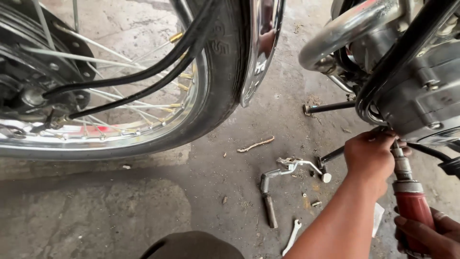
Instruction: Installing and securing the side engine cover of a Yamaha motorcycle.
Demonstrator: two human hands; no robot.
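My left hand reaches up under the motorcycle engine and closes around the metal shaft of a red-handled driver tool where its tip meets the engine's underside. My right hand, at the bottom right corner, grips the red handle from below. The tool stands nearly upright, and its tip is hidden behind my left fingers.
The spoked front wheel with tyre and chrome mudguard fills the upper left. On the concrete floor lie a bent metal lever, a chrome bracket part, a small spanner and a twig. A chrome exhaust pipe curves above.
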